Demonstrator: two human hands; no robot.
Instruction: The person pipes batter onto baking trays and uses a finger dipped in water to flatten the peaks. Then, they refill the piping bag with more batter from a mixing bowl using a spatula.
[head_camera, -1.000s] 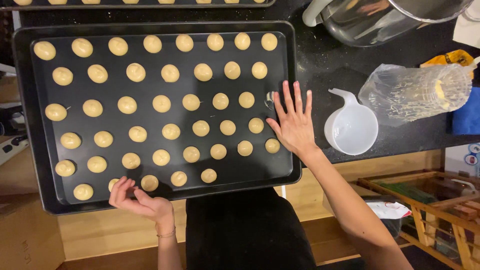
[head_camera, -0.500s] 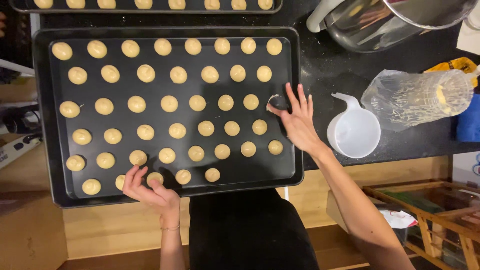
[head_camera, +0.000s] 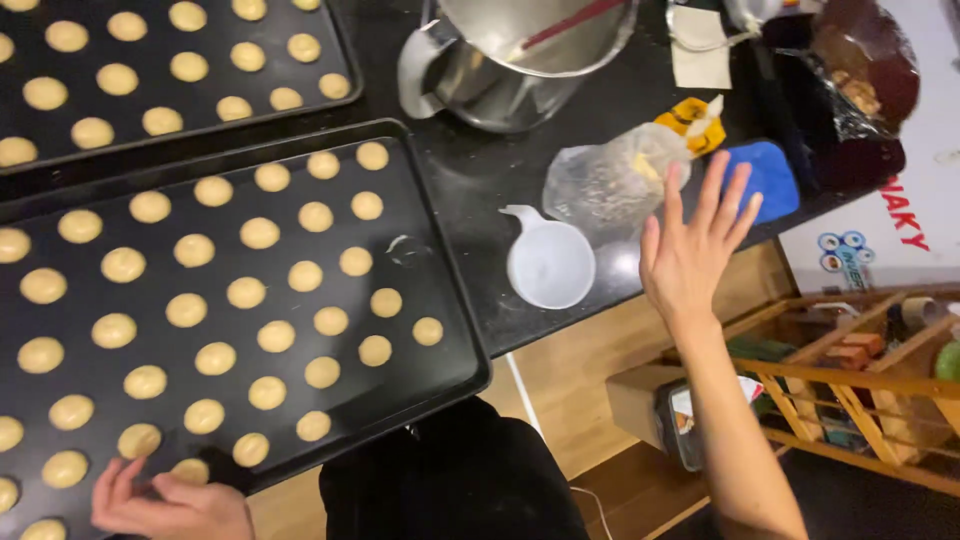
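A black baking tray (head_camera: 452, 330) lies on the dark counter with several rows of round pale dough pieces (head_camera: 259, 233) on it. My left hand (head_camera: 170, 503) rests at the tray's near edge, fingers curled beside the closest dough pieces, holding nothing I can see. My right hand (head_camera: 692, 250) is lifted off the tray, fingers spread, hovering over the counter edge next to a clear plastic piping bag (head_camera: 610, 182) and a white measuring scoop (head_camera: 546, 262). It holds nothing.
A second tray of dough pieces (head_camera: 170, 70) sits behind the first. A steel mixing bowl (head_camera: 500, 50) stands at the back, a blue cloth (head_camera: 765, 175) to the right. Wooden shelving (head_camera: 850, 380) is below right of the counter.
The view swung to the right. My right hand left the tray's right edge and moved right, toward the piping bag. My left hand stayed at the tray's near edge.
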